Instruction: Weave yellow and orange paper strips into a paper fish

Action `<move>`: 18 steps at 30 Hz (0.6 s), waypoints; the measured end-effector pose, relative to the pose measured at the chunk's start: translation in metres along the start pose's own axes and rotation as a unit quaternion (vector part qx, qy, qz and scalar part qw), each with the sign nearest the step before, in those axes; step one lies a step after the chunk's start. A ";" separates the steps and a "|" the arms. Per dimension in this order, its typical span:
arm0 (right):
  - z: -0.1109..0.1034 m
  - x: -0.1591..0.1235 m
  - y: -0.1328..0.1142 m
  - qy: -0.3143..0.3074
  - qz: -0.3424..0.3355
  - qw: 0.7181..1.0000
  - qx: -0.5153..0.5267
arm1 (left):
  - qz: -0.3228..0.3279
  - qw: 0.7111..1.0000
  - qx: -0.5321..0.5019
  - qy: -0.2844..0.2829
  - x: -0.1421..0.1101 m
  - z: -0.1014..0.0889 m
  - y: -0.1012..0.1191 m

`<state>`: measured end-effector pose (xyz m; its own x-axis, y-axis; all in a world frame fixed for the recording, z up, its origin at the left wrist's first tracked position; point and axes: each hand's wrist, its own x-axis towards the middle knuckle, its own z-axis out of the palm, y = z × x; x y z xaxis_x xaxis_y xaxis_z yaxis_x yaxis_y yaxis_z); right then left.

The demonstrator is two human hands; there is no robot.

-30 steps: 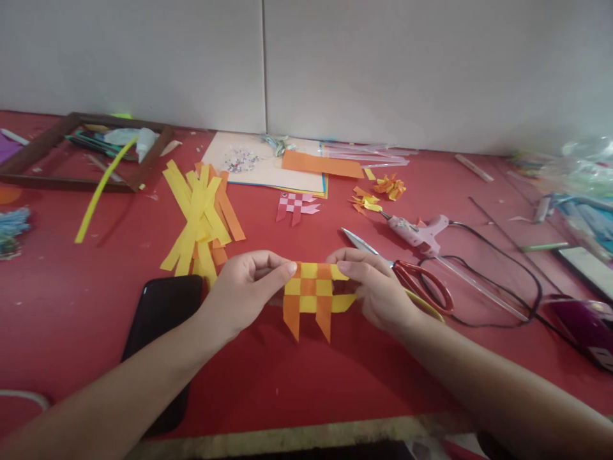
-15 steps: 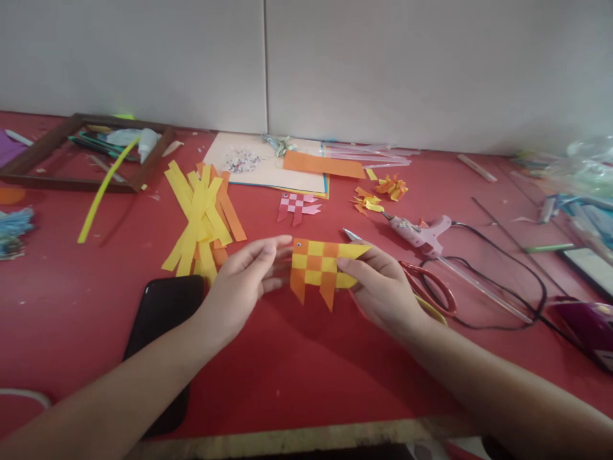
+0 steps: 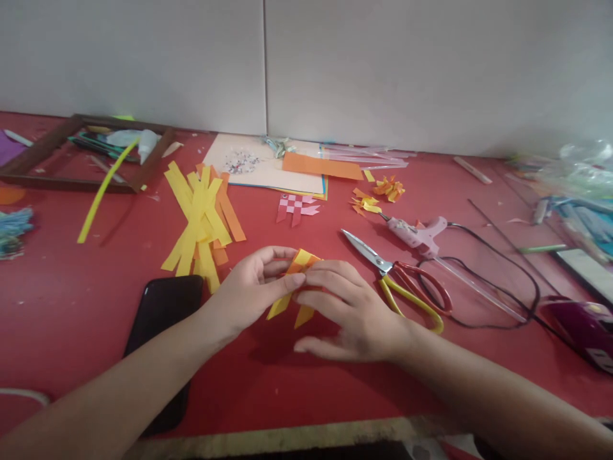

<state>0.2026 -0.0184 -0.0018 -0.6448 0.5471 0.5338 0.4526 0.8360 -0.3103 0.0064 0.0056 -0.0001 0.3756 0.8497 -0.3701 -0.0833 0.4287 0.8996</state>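
My left hand (image 3: 258, 284) pinches a woven orange and yellow paper fish (image 3: 302, 258) between thumb and fingers. The fish is turned, with pointed strip ends hanging down, and much of it is hidden. Over its right side lies my right hand (image 3: 354, 306), fingers and thumb apart, fingertips at the paper. A black phone (image 3: 163, 319) rests by my left forearm. Scissors (image 3: 383, 265) with red and yellow handles lie to the right of my right hand. Beyond my hands is a smaller pink and white woven paper fish (image 3: 294, 206).
Yellow paper strips (image 3: 196, 217) lie at left over orange ones. A pink glue gun (image 3: 419, 235) with a black cord lies at right, near curled paper scraps (image 3: 389, 188). At the back are paper sheets (image 3: 272, 176) with small eyes on them and a brown wooden frame (image 3: 71, 185).
The paper fish passed from both hands to my right hand showing its eye, then turned round into my left hand's pinch. My right hand's fingers have spread across it, uncovering the scissors.
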 end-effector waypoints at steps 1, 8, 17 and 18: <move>-0.005 0.001 0.001 -0.009 -0.009 1.000 0.013 | -0.001 1.000 0.007 0.012 0.001 -0.001 -0.001; -0.089 -0.025 0.059 0.062 0.281 0.923 -0.256 | 0.093 0.992 0.052 0.074 -0.002 -0.003 -0.001; -0.134 -0.124 0.156 -0.150 0.477 0.807 -0.315 | 0.108 0.986 0.100 0.074 -0.006 0.000 0.002; -0.133 -0.127 0.158 -0.138 0.453 0.821 -0.319 | 0.110 0.986 0.096 0.075 -0.005 -0.001 0.001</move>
<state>0.4380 0.0391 -0.0141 0.0584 0.9946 0.0859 0.9973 -0.0620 0.0402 0.0035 0.0019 0.0025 0.2262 0.9577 -0.1779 0.0331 0.1750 0.9840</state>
